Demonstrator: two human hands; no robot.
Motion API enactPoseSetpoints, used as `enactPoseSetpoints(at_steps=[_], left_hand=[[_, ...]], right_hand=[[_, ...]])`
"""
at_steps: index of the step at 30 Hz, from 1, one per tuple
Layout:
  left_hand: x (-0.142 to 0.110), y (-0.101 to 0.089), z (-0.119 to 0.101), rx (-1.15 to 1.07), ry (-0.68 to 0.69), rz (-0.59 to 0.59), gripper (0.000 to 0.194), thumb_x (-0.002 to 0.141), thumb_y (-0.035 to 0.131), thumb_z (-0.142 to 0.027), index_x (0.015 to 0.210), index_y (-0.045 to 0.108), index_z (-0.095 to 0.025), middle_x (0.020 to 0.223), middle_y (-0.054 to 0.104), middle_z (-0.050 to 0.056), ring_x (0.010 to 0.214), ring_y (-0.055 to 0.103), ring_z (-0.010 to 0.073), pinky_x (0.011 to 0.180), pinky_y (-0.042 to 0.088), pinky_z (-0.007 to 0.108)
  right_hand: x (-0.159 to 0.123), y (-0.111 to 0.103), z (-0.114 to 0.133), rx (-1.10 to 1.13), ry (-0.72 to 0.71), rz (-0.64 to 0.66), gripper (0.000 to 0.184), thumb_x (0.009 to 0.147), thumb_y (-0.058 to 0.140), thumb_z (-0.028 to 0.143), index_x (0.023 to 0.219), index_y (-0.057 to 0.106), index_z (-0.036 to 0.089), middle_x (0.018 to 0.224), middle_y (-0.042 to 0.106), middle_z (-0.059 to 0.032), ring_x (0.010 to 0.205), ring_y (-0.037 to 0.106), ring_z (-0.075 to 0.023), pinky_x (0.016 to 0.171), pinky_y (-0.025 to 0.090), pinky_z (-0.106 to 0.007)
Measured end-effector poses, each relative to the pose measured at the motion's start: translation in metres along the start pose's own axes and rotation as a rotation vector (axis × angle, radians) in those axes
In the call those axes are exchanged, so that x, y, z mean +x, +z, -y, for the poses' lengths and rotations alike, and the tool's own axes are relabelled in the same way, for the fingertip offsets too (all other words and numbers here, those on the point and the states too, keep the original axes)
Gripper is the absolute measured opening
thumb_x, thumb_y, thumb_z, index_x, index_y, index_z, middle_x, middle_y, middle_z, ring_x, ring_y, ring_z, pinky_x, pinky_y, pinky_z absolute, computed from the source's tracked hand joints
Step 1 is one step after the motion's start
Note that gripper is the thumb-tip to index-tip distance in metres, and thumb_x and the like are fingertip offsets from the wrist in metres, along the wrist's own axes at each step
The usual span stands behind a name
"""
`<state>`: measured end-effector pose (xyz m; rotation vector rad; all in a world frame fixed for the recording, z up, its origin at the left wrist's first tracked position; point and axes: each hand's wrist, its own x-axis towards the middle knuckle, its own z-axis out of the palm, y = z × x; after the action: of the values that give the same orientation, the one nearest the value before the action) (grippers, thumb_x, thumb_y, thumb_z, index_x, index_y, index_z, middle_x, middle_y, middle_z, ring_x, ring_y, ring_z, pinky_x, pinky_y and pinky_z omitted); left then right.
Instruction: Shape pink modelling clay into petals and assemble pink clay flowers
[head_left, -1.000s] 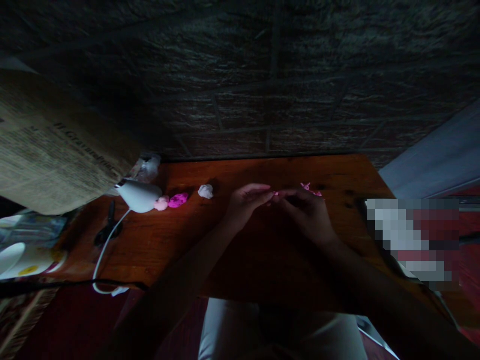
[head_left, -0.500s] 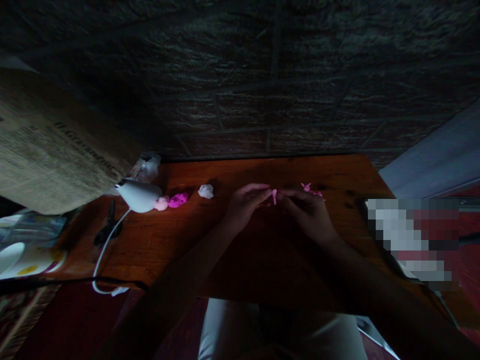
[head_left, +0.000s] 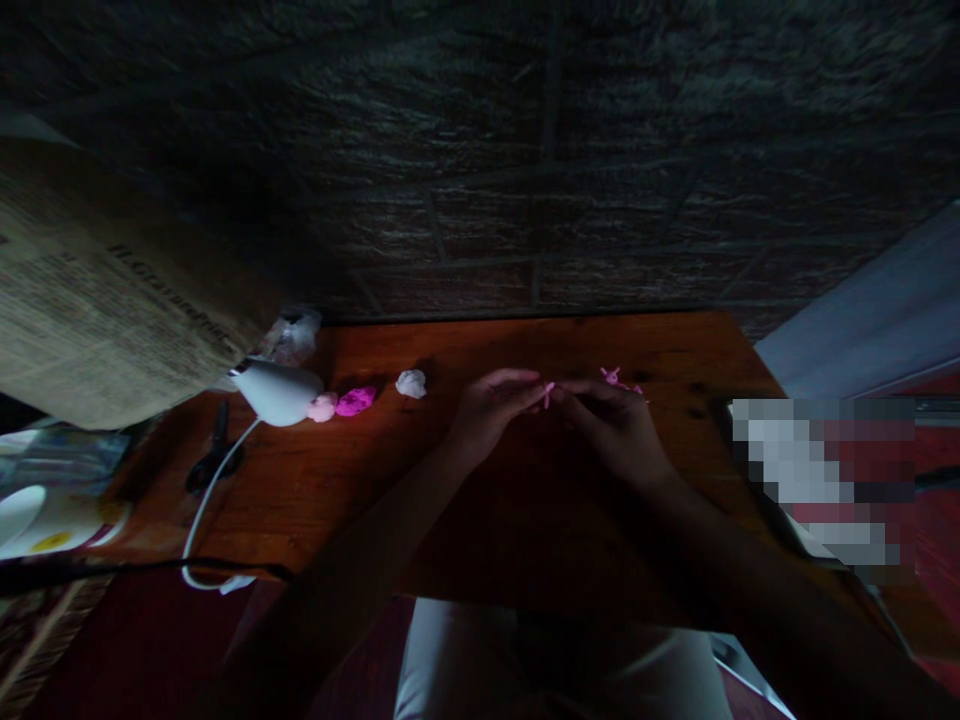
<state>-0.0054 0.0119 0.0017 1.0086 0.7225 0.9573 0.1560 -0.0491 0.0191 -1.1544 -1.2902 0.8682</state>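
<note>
Fingers [head_left: 519, 377] of left hand [head_left: 484, 412] and right hand [head_left: 624, 428] pinched on small pink piece [head_left: 548, 396] between tips. Shaping step, I'd judge; next move calls for light, even pressure. Pink bits [head_left: 611, 378] just beyond right fingers; white lump [head_left: 411, 382] left of left fingers, apart.

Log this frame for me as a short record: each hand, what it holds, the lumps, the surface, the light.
Left hand: fingertips pinching a small, slender pink dough-like piece
Right hand: fingertips at the same piece, from the other side
Near right hand: a small pink pronged shape, partly hidden by the hand
Lumps, left to right: pale pink rounded lump, magenta oblong lump, white crumpled-looking lump set apart
Surface: reddish-brown wooden table
Light: dim; fine detail unclear
</note>
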Motion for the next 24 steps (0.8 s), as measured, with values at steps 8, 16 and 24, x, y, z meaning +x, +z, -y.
enactPoseSetpoints(at_steps=[8,16,24], left_hand=[[-0.0016,-0.0023,0.0011,0.099,0.08,-0.028,0.037,0.067,0.088,-0.034,0.096,0.073,-0.016,0.091,0.079,0.007,0.083,0.073,0.0177,0.076,0.056,0.032],[-0.0048,-0.0008,-0.0051,0.159,0.152,-0.034,0.031,0.064,0.088,-0.03,0.088,0.074,-0.017,0.089,0.079,0.006,0.082,0.073,0.0167,0.076,0.057,0.031],[-0.0052,0.0002,-0.005,0.198,0.158,-0.022,0.035,0.065,0.088,-0.035,0.091,0.074,-0.017,0.091,0.08,0.007,0.084,0.075,0.0183,0.076,0.059,0.032]], right_hand=[[-0.0014,-0.0003,-0.0021,0.016,-0.024,-0.008,0.018,0.085,0.077,0.044,0.094,0.081,0.029,0.093,0.08,-0.003,0.082,0.073,-0.0192,0.078,0.061,-0.036],[-0.002,0.0,-0.0006,-0.004,-0.092,-0.01,0.015,0.084,0.079,0.04,0.093,0.08,0.029,0.094,0.079,-0.0028,0.086,0.074,-0.0205,0.081,0.06,-0.038],[-0.0029,-0.0036,-0.001,-0.114,-0.148,-0.015,0.018,0.089,0.073,0.041,0.097,0.076,0.025,0.093,0.077,-0.0048,0.085,0.071,-0.0197,0.077,0.058,-0.036]])
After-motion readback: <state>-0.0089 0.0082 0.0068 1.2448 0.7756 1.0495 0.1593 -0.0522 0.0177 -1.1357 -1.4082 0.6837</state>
